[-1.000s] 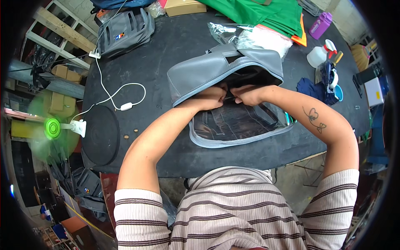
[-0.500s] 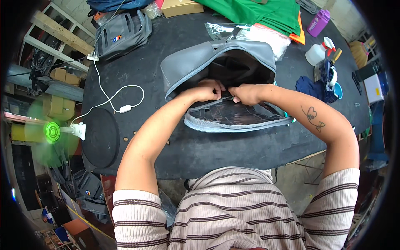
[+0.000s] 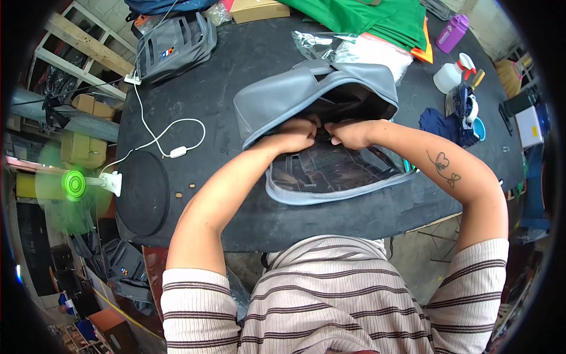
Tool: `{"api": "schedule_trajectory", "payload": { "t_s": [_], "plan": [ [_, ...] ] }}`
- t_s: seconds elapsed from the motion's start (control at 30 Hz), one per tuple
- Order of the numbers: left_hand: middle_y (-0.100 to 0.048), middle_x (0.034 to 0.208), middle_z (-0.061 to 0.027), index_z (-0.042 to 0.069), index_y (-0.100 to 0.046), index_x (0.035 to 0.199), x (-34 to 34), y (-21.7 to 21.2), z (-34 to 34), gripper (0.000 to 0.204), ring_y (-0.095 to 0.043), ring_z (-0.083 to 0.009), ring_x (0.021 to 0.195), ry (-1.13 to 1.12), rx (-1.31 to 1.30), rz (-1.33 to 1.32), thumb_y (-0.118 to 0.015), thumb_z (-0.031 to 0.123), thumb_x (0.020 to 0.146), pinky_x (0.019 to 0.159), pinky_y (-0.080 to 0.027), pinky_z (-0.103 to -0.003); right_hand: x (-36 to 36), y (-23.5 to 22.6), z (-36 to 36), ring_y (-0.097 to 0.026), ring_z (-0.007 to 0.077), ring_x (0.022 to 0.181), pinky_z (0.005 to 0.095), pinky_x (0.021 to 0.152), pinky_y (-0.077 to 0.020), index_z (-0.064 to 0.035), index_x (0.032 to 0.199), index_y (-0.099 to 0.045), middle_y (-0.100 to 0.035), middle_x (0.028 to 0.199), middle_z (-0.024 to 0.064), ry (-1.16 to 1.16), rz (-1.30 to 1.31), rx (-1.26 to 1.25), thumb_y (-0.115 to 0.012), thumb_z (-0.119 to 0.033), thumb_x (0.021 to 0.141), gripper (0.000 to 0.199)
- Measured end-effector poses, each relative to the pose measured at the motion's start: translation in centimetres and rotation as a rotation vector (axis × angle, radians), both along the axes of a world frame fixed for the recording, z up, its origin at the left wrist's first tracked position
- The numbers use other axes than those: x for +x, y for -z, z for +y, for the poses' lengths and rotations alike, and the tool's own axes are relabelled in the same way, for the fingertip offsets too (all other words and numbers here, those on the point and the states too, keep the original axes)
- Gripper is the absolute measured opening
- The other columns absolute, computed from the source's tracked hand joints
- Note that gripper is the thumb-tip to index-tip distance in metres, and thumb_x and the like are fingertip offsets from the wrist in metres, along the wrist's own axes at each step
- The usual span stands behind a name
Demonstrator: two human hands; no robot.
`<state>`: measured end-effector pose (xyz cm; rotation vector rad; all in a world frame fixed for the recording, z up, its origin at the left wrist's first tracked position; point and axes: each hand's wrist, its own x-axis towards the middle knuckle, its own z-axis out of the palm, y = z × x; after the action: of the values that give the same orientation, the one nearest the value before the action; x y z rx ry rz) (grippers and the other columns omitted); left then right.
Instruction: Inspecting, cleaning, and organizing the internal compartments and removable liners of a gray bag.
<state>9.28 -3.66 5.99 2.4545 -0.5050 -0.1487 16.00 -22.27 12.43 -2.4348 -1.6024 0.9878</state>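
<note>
A grey backpack (image 3: 277,101) lies unzipped on the black table, its main opening spread toward me. The front panel (image 3: 330,197) is folded down, showing a dark lining with mesh and seams. My left hand (image 3: 298,135) reaches into the opening with curled fingers; the bag's upper rim shades part of it, and what it pinches is too small to make out. Close beside it, my right hand (image 3: 352,133) is closed, thumb against forefinger, on the dark inner lining near the bag's middle. The two hands' fingertips nearly meet.
Another grey backpack (image 3: 177,47) lies at the far left, near a white cable (image 3: 154,139) with a switch. A green fan (image 3: 74,184) spins at the left edge. Green cloth (image 3: 359,17), a spray bottle (image 3: 449,75), a purple bottle (image 3: 453,34) and dark blue cloth (image 3: 437,121) stand or lie far right.
The backpack's upper part has shifted slightly right and sunk lower over my left hand. The folded-down front panel has spread closer to me. My right hand has hardly moved.
</note>
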Motion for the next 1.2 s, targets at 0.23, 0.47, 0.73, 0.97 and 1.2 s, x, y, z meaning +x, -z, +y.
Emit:
{"api": "schedule_trajectory", "payload": {
  "t_s": [0.23, 0.47, 0.73, 0.97, 1.2],
  "plan": [
    [-0.061, 0.107, -0.0093, 0.003, -0.065, 0.078, 1.8, -0.4, 1.7, 0.010, -0.057, -0.0257, 0.101, 0.081, -0.048, 0.193, -0.064, 0.010, 0.072, 0.087, -0.043, -0.032, -0.9, -1.0, 1.0, -0.056, 0.0396, 0.100, 0.0447, 0.083, -0.0435, 0.0010, 0.114, -0.046, -0.058, 0.104, 0.0257, 0.079, 0.039, -0.092, -0.051, -0.025, 0.092, 0.035],
    [-0.058, 0.114, -0.0103, 0.003, -0.066, 0.079, 1.6, -1.0, 1.5, 0.010, -0.054, -0.0255, 0.108, 0.087, 0.011, 0.237, -0.065, 0.011, 0.073, 0.092, -0.041, -0.030, -0.7, -0.4, 1.1, -0.056, 0.0398, 0.102, 0.0444, 0.085, -0.0436, 0.0011, 0.121, -0.042, -0.058, 0.106, 0.0259, 0.048, 0.017, -0.080, -0.052, -0.023, 0.091, 0.040],
    [-0.059, 0.114, -0.0101, 0.002, -0.065, 0.078, 1.7, -0.9, 1.8, 0.010, -0.054, -0.0254, 0.108, 0.105, -0.018, 0.265, -0.065, 0.011, 0.073, 0.092, -0.041, -0.031, -1.1, -0.5, 1.0, -0.055, 0.0396, 0.104, 0.0448, 0.087, -0.0431, 0.0012, 0.122, -0.041, -0.057, 0.109, 0.0265, 0.066, 0.007, -0.095, -0.050, -0.024, 0.092, 0.041],
    [-0.060, 0.115, -0.0086, 0.002, -0.066, 0.070, 1.7, 0.7, 2.2, 0.006, -0.058, -0.0248, 0.099, 0.101, -0.129, 0.186, -0.066, 0.007, 0.067, 0.084, -0.045, -0.032, -0.5, 0.6, 0.9, -0.053, 0.0405, 0.107, 0.0442, 0.089, -0.0418, 0.0032, 0.121, -0.041, -0.056, 0.111, 0.0274, 0.094, 0.041, -0.112, -0.048, -0.023, 0.093, 0.039],
    [-0.056, 0.122, -0.0084, 0.002, -0.064, 0.072, 0.0, -0.6, 0.3, 0.009, -0.053, -0.0259, 0.108, -0.034, 0.039, 0.188, -0.063, 0.011, 0.070, 0.088, -0.043, -0.033, 0.3, -1.2, 0.1, -0.055, 0.0398, 0.102, 0.0425, 0.085, -0.0423, 0.0036, 0.121, -0.044, -0.057, 0.107, 0.0267, 0.018, -0.084, -0.056, -0.050, -0.021, 0.090, 0.040]
  ]
}}
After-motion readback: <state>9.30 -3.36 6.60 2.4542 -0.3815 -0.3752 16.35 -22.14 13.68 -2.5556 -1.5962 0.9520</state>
